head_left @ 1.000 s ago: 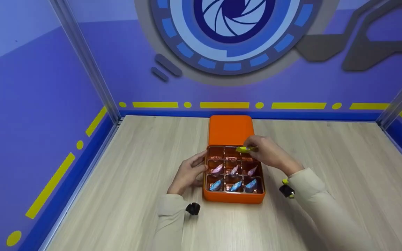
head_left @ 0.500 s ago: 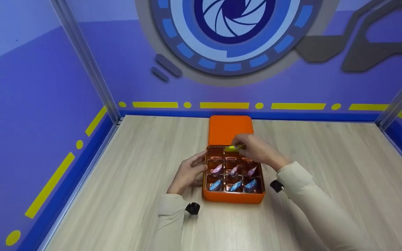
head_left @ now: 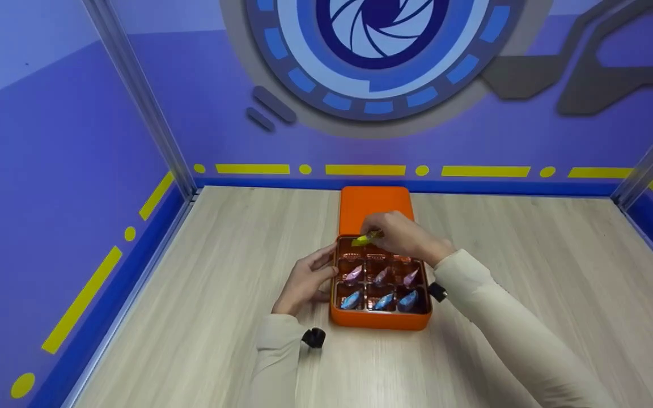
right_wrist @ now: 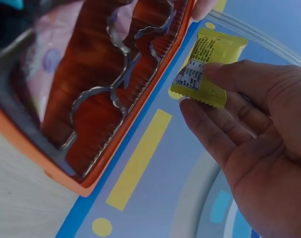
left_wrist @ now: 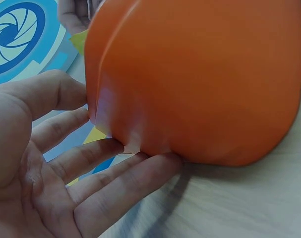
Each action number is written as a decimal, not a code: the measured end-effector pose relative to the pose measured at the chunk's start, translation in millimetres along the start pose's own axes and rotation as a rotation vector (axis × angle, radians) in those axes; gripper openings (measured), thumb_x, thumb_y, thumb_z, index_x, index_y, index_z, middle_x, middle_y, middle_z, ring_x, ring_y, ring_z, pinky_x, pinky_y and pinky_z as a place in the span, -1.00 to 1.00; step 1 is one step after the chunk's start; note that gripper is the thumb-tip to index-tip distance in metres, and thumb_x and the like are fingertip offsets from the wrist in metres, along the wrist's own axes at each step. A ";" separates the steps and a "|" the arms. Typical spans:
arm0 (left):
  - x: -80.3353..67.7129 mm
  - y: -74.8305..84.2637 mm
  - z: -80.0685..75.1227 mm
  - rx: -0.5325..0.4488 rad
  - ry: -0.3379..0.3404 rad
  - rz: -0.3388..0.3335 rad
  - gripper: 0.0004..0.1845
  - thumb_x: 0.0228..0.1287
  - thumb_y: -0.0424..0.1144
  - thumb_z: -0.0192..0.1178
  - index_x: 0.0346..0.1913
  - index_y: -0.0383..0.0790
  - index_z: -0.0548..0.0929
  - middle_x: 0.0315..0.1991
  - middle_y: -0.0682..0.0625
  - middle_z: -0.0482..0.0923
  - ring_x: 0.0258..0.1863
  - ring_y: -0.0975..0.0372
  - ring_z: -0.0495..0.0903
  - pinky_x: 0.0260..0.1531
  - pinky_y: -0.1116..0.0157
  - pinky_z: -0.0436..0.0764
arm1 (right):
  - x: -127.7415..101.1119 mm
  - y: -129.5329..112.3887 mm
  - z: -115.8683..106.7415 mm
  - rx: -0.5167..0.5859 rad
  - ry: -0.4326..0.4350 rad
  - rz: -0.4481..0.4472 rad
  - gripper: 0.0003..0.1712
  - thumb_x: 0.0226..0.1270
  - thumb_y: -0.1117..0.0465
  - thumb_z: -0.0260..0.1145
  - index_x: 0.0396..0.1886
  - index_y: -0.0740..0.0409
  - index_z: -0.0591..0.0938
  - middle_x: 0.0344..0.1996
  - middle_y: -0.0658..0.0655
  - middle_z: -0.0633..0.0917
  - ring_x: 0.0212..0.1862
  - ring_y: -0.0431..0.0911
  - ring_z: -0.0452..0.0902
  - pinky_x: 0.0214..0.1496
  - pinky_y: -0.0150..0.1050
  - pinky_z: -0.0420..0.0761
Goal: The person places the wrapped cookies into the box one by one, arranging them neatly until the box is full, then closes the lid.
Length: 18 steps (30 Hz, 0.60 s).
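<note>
An orange box (head_left: 380, 321) with a brown divided tray stands on the table in the head view. Blue-wrapped candies (head_left: 383, 302) lie in its front row of compartments and pink-wrapped candies (head_left: 353, 275) in the middle row. My right hand (head_left: 401, 233) pinches a small yellow candy packet (right_wrist: 217, 49) between thumb and fingers, over the back-left compartment. Printed text shows on the wrapper in the right wrist view. My left hand (head_left: 305, 279) rests its fairly straight fingers against the box's left wall, fingertips touching it in the left wrist view.
An orange lid (head_left: 374, 207) lies directly behind the box, against the back wall. Blue patterned panels (head_left: 281, 141) enclose the wooden table (head_left: 236, 238) at the back and sides. Both wrists carry small black devices (head_left: 314, 339).
My right hand has moved left along the back row with the yellow candy, from the right compartment to the left one. The left hand and the box have stayed put.
</note>
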<state>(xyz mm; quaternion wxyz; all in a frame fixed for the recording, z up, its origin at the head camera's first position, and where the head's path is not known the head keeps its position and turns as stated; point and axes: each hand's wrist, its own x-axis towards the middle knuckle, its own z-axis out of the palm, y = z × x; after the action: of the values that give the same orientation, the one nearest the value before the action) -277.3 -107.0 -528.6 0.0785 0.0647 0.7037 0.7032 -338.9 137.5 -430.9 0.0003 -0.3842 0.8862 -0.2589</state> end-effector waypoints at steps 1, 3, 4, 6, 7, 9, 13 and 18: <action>-0.1 0.0 0.1 0.013 0.002 0.010 -0.35 0.46 -0.36 0.25 0.58 -0.13 0.46 0.49 -0.22 0.45 0.39 -0.04 0.52 0.07 0.01 0.71 | 2.0 -0.5 0.4 0.000 -0.006 -0.004 -0.77 0.42 0.48 0.41 0.02 0.28 0.77 -0.11 0.16 0.80 -0.06 0.05 0.73 0.10 0.00 0.74; -0.4 0.3 0.2 0.038 0.005 0.026 -0.36 0.45 -0.36 0.25 0.57 -0.14 0.47 0.48 -0.22 0.45 0.41 -0.03 0.50 0.19 0.03 0.64 | 5.5 -1.5 1.6 -0.004 -0.015 -0.016 -0.77 0.42 0.48 0.41 0.01 0.27 0.78 -0.11 0.16 0.80 -0.07 0.05 0.73 0.09 -0.01 0.74; -0.5 0.3 0.3 0.037 0.006 0.025 -0.36 0.45 -0.36 0.25 0.57 -0.14 0.47 0.48 -0.22 0.46 0.41 -0.03 0.50 0.18 0.01 0.64 | 7.2 -1.8 2.4 -0.006 -0.017 -0.022 -0.78 0.42 0.47 0.41 0.01 0.26 0.78 -0.11 0.16 0.80 -0.07 0.05 0.73 0.08 -0.02 0.74; -0.3 0.5 0.4 0.035 0.008 0.017 -0.36 0.44 -0.37 0.25 0.56 -0.13 0.48 0.48 -0.21 0.46 0.41 -0.02 0.50 0.14 -0.02 0.66 | 10.1 -2.3 4.1 -0.006 -0.026 -0.030 -0.79 0.42 0.46 0.42 0.00 0.25 0.78 -0.11 0.16 0.80 -0.07 0.05 0.73 0.08 -0.03 0.74; -0.1 0.6 0.5 0.036 0.009 0.012 -0.36 0.43 -0.37 0.25 0.56 -0.12 0.49 0.48 -0.20 0.46 0.41 -0.01 0.50 0.12 -0.02 0.67 | 11.3 -2.5 5.1 -0.006 -0.031 -0.033 -0.79 0.42 0.45 0.43 -0.01 0.24 0.79 -0.11 0.15 0.80 -0.08 0.04 0.73 0.08 -0.04 0.74; 0.0 1.0 0.6 0.034 0.012 0.007 -0.35 0.42 -0.38 0.25 0.56 -0.12 0.49 0.48 -0.21 0.46 0.41 -0.02 0.50 0.05 -0.04 0.70 | 13.3 -2.5 7.0 -0.005 -0.041 -0.036 -0.81 0.43 0.44 0.43 -0.02 0.23 0.79 -0.12 0.14 0.80 -0.08 0.03 0.73 0.09 -0.05 0.74; 0.9 1.1 1.0 0.032 0.014 0.004 -0.35 0.42 -0.39 0.25 0.55 -0.12 0.50 0.47 -0.22 0.47 0.41 -0.03 0.51 0.08 -0.04 0.69 | 16.0 -2.1 10.3 0.003 -0.065 -0.030 -0.81 0.45 0.45 0.41 -0.02 0.23 0.80 -0.09 0.14 0.80 -0.04 0.04 0.73 0.11 -0.04 0.73; 0.7 0.5 0.7 0.018 0.017 -0.006 -0.36 0.43 -0.39 0.26 0.55 -0.11 0.50 0.47 -0.22 0.47 0.39 -0.04 0.52 0.05 -0.06 0.70 | 19.1 -1.9 14.4 0.023 -0.094 -0.007 -0.79 0.45 0.46 0.40 -0.01 0.22 0.80 -0.07 0.14 0.79 -0.02 0.04 0.73 0.13 -0.04 0.72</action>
<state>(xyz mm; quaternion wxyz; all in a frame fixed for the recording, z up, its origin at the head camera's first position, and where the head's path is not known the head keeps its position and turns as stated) -277.8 -106.2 -528.1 0.0741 0.0575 0.7107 0.6972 -348.2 116.8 -438.7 0.0455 -0.3988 0.8809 -0.2508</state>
